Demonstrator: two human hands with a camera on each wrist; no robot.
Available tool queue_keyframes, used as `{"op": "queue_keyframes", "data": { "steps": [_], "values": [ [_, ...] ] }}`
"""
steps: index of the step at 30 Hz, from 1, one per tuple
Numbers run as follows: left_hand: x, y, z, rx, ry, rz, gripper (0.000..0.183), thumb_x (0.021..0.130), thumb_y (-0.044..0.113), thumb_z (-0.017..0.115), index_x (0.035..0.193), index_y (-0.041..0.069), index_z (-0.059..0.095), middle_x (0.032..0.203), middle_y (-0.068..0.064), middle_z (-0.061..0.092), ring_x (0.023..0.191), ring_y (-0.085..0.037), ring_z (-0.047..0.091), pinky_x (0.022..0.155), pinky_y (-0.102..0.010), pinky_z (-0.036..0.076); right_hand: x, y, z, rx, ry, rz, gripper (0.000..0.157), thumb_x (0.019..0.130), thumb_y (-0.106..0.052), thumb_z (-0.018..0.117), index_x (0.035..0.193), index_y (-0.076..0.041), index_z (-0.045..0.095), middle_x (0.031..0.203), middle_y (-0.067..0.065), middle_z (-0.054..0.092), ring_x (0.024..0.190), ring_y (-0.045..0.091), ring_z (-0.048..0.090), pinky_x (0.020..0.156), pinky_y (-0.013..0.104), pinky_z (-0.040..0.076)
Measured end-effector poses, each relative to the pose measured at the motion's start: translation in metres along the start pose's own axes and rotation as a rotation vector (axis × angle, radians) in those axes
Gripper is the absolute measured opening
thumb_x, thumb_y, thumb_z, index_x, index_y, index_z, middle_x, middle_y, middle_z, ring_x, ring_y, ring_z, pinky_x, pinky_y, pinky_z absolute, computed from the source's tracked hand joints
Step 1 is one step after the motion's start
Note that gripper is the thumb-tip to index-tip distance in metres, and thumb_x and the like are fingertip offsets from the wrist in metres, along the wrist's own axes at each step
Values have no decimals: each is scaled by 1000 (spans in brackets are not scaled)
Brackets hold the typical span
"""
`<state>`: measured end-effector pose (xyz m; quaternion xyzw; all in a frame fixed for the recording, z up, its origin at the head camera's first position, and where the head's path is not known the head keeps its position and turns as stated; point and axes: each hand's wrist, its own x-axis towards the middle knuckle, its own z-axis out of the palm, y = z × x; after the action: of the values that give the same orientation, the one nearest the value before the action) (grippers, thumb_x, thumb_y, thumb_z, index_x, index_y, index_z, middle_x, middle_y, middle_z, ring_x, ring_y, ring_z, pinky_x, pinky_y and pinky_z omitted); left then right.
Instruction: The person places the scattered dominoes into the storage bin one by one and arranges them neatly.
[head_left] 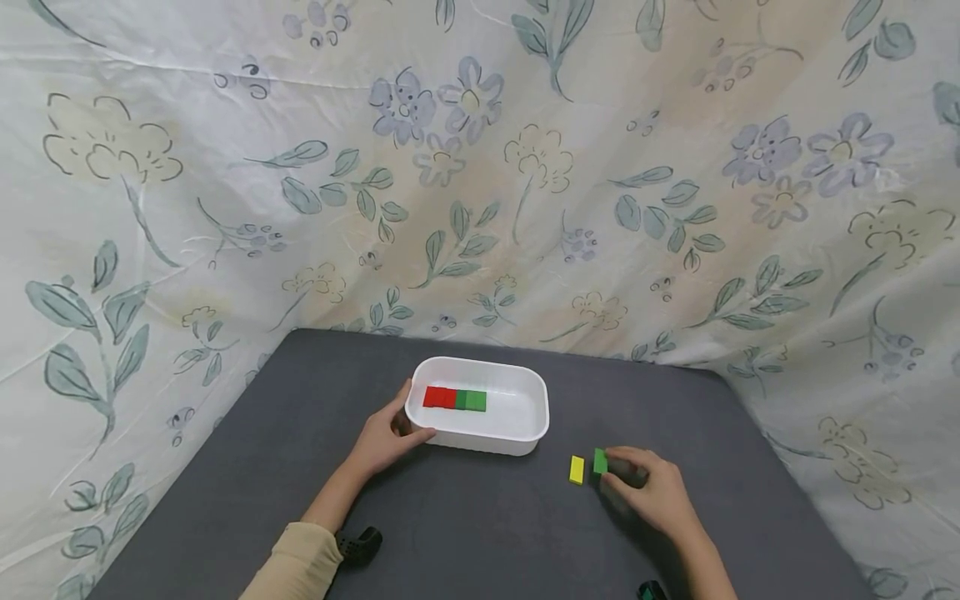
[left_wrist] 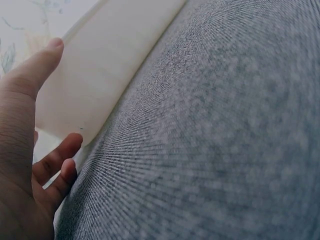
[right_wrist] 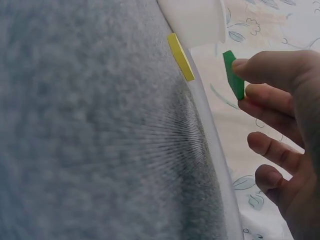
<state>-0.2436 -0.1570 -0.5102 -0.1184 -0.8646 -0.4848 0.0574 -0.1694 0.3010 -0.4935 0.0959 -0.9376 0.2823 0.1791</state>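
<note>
A white plastic tray [head_left: 517, 408] lies on the dark table, with a row of red blocks [head_left: 439, 397] and green blocks [head_left: 471, 401] inside its left half. My left hand [head_left: 386, 439] holds the tray's left end, thumb along the front wall and fingers round the corner. To the right of the tray, my right hand [head_left: 651, 486] pinches a green block [right_wrist: 233, 75] between thumb and fingertips. In the right wrist view that block is held up off the cloth. Just left of it, a yellow block [head_left: 576, 470] lies on the table.
Dark grey cloth [head_left: 465, 525] covers the table. A flower-printed curtain [head_left: 480, 208] hangs behind it and along both sides. Black wrist straps [head_left: 362, 546] show near the bottom edge of the head view.
</note>
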Motion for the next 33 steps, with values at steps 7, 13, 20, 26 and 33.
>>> {"op": "queue_keyframes", "data": {
  "steps": [7,13,20,26,33],
  "values": [
    [2,0,0,-3,7,18,104,87,37,89,168,11,29,90,-1,64,79,-14,55,66,-26,46,9,-4,-6,18,53,-43,35,82,-17,93,116,-16,82,112,7,78,76,5,53,58,27,37],
    [2,-2,-1,-14,4,24,104,87,36,89,168,10,29,88,-2,64,77,-14,55,67,-26,45,24,-14,-6,44,39,-43,35,85,-21,91,118,-17,82,113,6,78,79,19,58,61,28,40],
    [-1,-1,2,-29,7,0,106,86,37,90,168,11,29,89,-1,64,79,-16,56,67,-26,45,41,-23,4,108,42,-43,34,87,-20,89,120,-17,81,111,5,76,81,23,58,64,29,41],
    [0,0,1,-25,12,-8,106,86,37,90,168,12,29,90,-1,64,80,-16,55,67,-27,46,60,-35,19,162,27,-54,33,87,-19,89,120,-14,81,112,9,77,83,28,60,65,30,43],
    [-1,2,1,-18,7,-15,106,85,38,90,168,13,30,89,0,64,79,-15,56,67,-26,46,79,-45,37,235,0,-52,33,88,-22,89,119,-14,82,108,10,77,80,32,60,58,28,43]
  ]
}}
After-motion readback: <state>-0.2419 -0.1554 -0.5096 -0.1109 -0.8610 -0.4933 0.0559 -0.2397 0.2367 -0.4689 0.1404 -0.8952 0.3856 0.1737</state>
